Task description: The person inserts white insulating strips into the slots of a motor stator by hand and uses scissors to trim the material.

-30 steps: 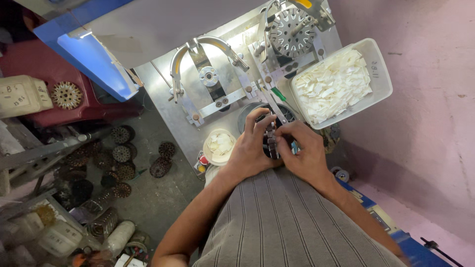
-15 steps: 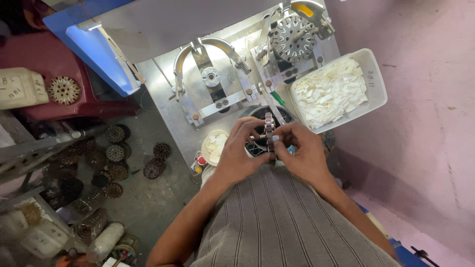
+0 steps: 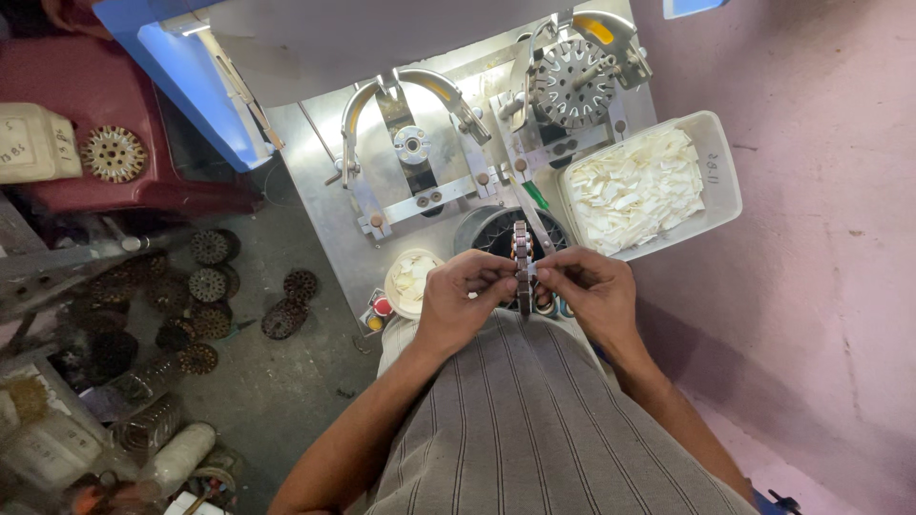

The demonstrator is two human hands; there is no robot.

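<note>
At centre frame, the left hand [image 3: 458, 303] and right hand [image 3: 593, 291] are pinching a slotted metal core [image 3: 522, 267] edge-on between fingertips, just below the dark round fixture [image 3: 491, 232]; gripping evenly from both sides should be keeping it from tilting.

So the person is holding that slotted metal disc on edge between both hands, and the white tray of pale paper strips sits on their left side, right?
Not quite. The head view shows the white tray of paper strips on the person's right side, not their left. The rest holds: left hand and right hand pinch the slotted metal disc on edge between them.
</note>
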